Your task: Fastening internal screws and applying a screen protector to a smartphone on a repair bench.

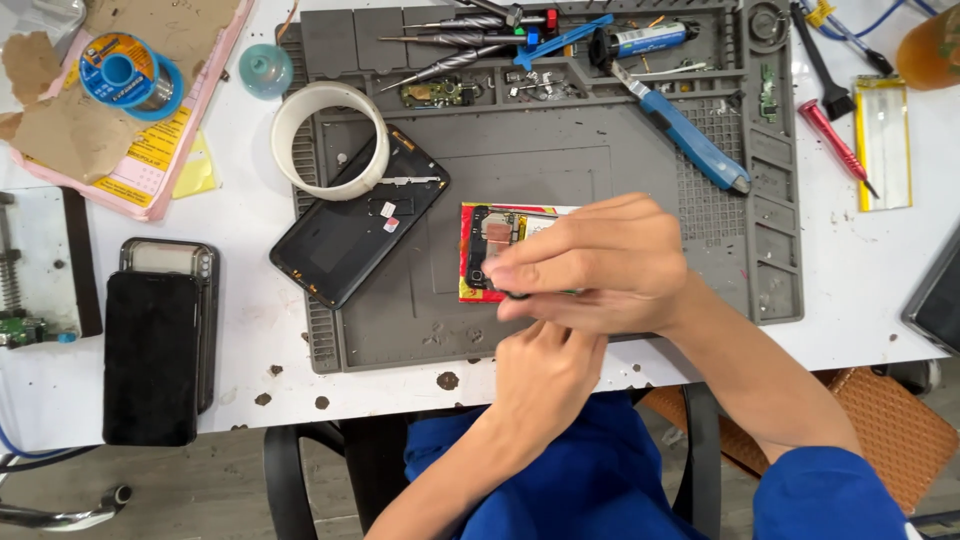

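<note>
Bright even overhead light, soft shadows, sharp focus

A white table (850, 300) carries a grey work mat (540, 170) under the hands. Left of them lie two dark phones (160, 340); a pink pad (150, 150) sits farther off.

Both hands meet at centre, just in front of the person's chest. R hand (600, 262) comes in from lower right, forearm bare up to a blue sleeve, wrist bent inward, palm down, fingers (540, 262) stretched flat and close together pointing left. L hand (540, 372) rises from below, forearm bare, back of hand up, fingers curled and tucked under the R hand; their tips are hidden. The hands touch, R above L.
</note>
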